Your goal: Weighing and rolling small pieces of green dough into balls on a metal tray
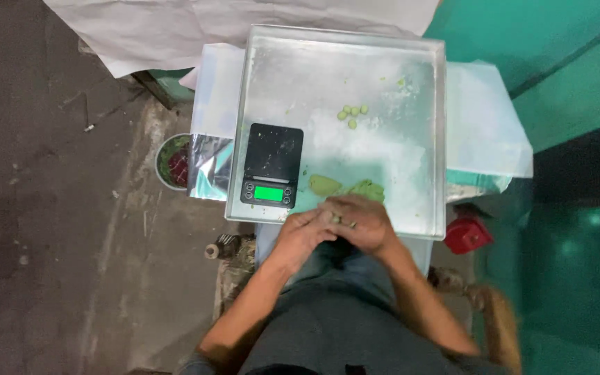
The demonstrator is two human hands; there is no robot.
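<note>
Green dough [345,187], judged soft and sticky, is pressed between the cupped left hand [301,232] and right hand [357,221].

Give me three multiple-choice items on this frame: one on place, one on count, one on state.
1. Where on the metal tray does the black pocket scale sit?
A. near its left edge
B. far right corner
C. off the tray, on the floor

2. How many small green balls lie grouped mid-tray?
A. one
B. four
C. ten

3. How are the left hand and right hand placed?
A. far apart on the tray's two sides
B. pressed together at the tray's near edge
C. both lifting the scale

Key: 1 A, the scale lies along the left rim, its green display lit. 2 B, four rounded pieces are clustered there. 3 B, the hands meet just below the green dough lumps; whatever lies between them is hidden.
</note>
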